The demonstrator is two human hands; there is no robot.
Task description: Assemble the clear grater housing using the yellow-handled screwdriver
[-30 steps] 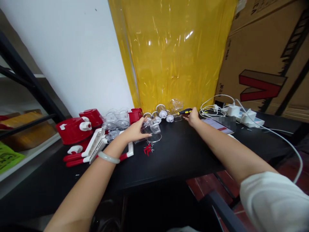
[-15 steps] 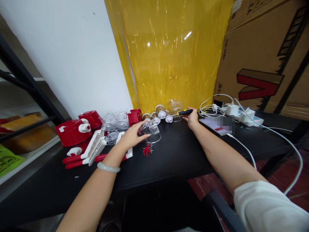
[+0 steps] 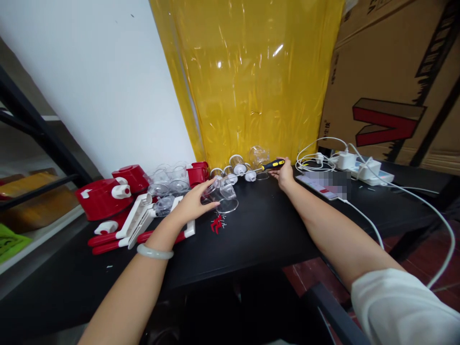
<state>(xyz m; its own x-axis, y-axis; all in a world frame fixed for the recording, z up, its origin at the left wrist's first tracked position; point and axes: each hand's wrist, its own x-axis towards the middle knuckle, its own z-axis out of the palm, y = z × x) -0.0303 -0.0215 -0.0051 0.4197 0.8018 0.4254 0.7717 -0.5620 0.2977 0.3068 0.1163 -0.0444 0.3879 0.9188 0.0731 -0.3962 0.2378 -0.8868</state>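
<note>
Centrally, the left hand (image 3: 194, 203) holds a clear plastic piece (image 3: 220, 190) between thumb and well-parted fingers. Opposite, the right hand (image 3: 284, 175) curls its fingers closed around a screwdriver (image 3: 273, 165).

At 12 o'clock I see a yellow sheet (image 3: 244, 86) of glossy, rippled plastic; at 2, a big brown box (image 3: 377, 62) of matt cardboard. The round red tub (image 3: 97, 199) at 9 is shiny plastic, the black-and-yellow screwdriver (image 3: 269, 166) metal-shafted, the long black counter (image 3: 258, 230) smooth and dull.
</note>
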